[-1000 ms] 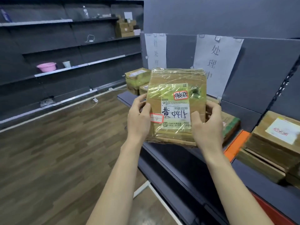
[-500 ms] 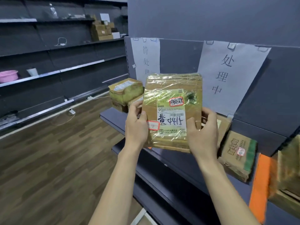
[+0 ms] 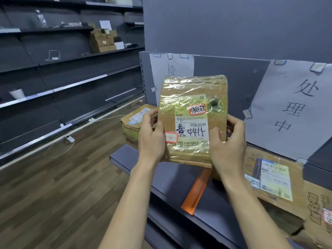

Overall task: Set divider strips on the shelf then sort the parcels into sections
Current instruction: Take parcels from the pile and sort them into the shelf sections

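Both hands, left hand (image 3: 152,139) and right hand (image 3: 227,142), pinch the taped parcel (image 3: 193,117) by its side edges, upright above the shelf (image 3: 167,172), label facing them, probably to read it. An orange divider strip (image 3: 196,191) separates the shelf sections: stacked boxes (image 3: 133,124) left, a flat parcel (image 3: 274,178) right.

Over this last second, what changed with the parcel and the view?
The head camera swung left along the shelf: the orange divider strip now sits below the hands, and the left paper sign is nearer. Unchanged: left hand and right hand still grip the taped parcel upright, label facing the camera.
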